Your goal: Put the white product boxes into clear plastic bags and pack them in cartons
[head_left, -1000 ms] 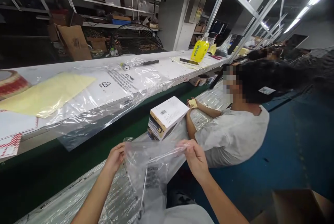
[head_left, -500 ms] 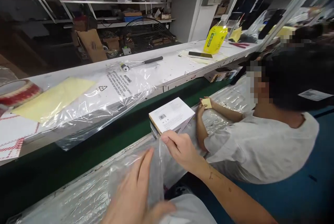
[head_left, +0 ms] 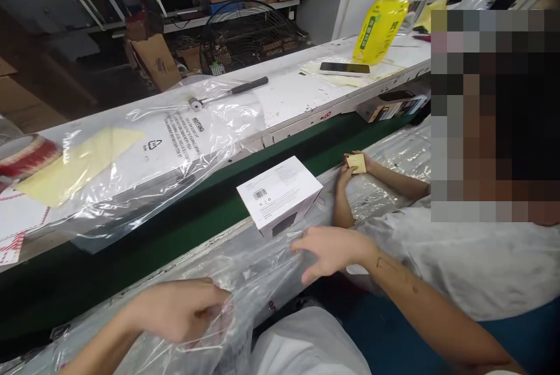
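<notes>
My left hand (head_left: 184, 311) is closed on a clear plastic bag (head_left: 251, 273), its fingers curled and partly covered by the crinkled film. To the right, my right hand (head_left: 335, 249) has its thumb and fingers apart, beside the bag's far edge, with nothing visible between them. Just beyond the hands stands a white box (head_left: 280, 191) with a barcode and small print on its top face. It rests at the edge of the green belt, and neither hand touches it.
A white shelf (head_left: 301, 95) runs behind the green belt (head_left: 210, 211). On it are a printed plastic bag (head_left: 175, 130), a hammer (head_left: 227, 94), a tape roll (head_left: 26, 156), a phone (head_left: 345, 68) and a yellow bottle (head_left: 380, 28). At right, a co-worker's hands (head_left: 350, 170) hold a yellowish pad (head_left: 356, 163).
My hands have moved apart: the left is lower and further left with the bag, while the right has opened and shifted right. The view has tilted down and come closer to the co-worker.
</notes>
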A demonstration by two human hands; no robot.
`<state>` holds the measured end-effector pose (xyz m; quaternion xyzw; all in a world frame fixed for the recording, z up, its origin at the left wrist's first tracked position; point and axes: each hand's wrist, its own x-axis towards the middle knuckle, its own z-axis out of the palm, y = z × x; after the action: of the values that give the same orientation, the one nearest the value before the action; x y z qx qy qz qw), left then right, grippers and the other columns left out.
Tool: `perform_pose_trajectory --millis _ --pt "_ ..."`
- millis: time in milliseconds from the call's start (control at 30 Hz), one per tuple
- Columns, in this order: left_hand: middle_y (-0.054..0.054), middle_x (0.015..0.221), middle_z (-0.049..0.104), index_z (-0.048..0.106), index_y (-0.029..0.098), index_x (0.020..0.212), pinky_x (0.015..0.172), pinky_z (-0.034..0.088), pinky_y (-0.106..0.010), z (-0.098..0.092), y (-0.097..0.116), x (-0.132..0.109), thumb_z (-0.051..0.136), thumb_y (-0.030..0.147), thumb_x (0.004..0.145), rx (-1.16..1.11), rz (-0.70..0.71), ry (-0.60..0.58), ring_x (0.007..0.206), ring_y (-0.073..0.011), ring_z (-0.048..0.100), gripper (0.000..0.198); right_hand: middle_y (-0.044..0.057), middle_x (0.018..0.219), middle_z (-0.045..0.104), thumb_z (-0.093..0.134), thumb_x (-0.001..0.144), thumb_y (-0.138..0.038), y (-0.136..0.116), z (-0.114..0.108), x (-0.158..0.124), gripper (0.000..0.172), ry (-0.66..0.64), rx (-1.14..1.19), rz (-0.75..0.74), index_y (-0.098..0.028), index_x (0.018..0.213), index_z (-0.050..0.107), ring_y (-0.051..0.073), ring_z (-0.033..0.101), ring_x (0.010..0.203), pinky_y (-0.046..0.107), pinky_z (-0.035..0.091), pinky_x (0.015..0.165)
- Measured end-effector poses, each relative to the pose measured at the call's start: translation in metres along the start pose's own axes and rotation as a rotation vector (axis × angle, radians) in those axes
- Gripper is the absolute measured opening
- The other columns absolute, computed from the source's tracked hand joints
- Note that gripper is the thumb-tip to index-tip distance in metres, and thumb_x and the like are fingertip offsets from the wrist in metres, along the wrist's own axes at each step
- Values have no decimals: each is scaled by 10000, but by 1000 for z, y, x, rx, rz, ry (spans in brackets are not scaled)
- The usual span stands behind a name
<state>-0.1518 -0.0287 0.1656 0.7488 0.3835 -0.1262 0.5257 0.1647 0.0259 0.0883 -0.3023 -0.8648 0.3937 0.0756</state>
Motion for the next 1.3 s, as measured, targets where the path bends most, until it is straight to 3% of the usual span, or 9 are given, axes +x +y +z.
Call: perform_pose_trajectory --millis 167,267,400,567,733,900,1000,1133,1300 --pt "-62 828 749 664 212 848 656 503 -303 -37 -14 19 549 207 836 -415 -39 -124 731 -239 688 115 -37 615 665 798 743 -344 40 0 -23 202 -363 353 -7 -221 903 810 118 562 519 207 394 519" --pt "-100 770 768 752 181 973 498 424 -263 -54 -42 50 644 426 868 -465 28 -154 500 -170 583 287 74 921 749 687 863 -453 61 -16 -37 308 -349 632 -115 -166 893 796 181 686 830 267 511 750" --pt "-68 524 686 809 147 909 390 345 -209 -46 -77 90 734 397 845 -637 274 -166 361 -123 508 269 120 957 687 817 723 -471 94 -28 -36 350 -31 992 -224 -134 701 724 199 658 800 296 517 678" --pt "11 366 525 802 224 974 469 490 -186 -6 -97 123 624 368 933 -1132 750 246 364 -115 544 233 4 645 519 699 709 -570 115 -3 1 410 497 1146 -142 -196 668 536 106 396 500 236 315 460" --pt "-8 664 697 663 362 1302 284 357 -153 35 -95 138 651 290 908 -1339 704 183 291 -71 448 401 -19 639 551 689 764 -357 125 -10 18 163 835 974 -28 -210 784 620 128 441 565 252 339 562" --pt "-44 499 599 825 171 848 419 443 -191 48 -72 151 837 323 745 -1320 559 697 409 -109 537 184 -4 828 651 729 757 -323 139 -61 40 153 1024 755 91 -213 864 728 162 535 778 267 416 730" --pt "22 506 563 805 231 811 479 437 -160 32 -60 159 879 373 677 -1466 600 1024 459 -66 508 208 13 864 697 765 700 -350 142 -82 80 186 887 787 107 -198 807 749 193 592 870 286 451 816" --pt "25 684 654 773 231 942 498 421 -188 -11 -50 170 942 455 507 -1531 319 1513 530 -80 525 519 43 770 710 783 629 -443 141 -86 129 307 698 906 152 -174 773 744 231 646 810 328 502 769" --pt "-18 770 689 744 146 864 574 429 -219 -49 -54 163 949 485 427 -1402 154 1659 660 -127 578 589 37 656 668 774 601 -560 131 -59 142 396 752 973 226 -182 690 702 228 623 722 305 475 648"
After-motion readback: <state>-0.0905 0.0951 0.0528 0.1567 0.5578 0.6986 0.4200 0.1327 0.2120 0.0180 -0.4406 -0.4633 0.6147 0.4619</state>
